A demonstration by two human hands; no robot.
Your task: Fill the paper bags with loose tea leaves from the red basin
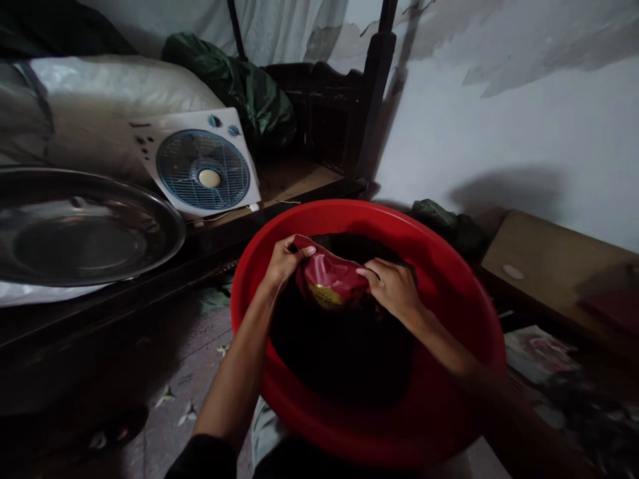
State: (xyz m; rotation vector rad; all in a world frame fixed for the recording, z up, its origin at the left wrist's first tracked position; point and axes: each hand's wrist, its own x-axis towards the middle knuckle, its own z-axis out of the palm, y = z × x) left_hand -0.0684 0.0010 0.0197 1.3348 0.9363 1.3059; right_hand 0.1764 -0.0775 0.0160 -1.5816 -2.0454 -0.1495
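Observation:
A dark red packet (333, 274) with a gold label is stretched between my two hands, its top edge toward the far side. My left hand (288, 261) pinches the packet's left top corner, thumb on the near face. On the other corner, my right hand (394, 286) is closed with thumb and fingers. Below and around the packet lies a dark mass (344, 359) inside a large red tub (449, 332). What the dark mass is made of is too dim to make out. Whether the packet's mouth is parted cannot be seen clearly.
A white box fan (202, 166) stands on a wooden platform beyond the tub. To the left is a wide metal basin (84, 229). A tan board or box (554, 266) lies at the right by the wall. Small scraps (187, 412) litter the tiled floor.

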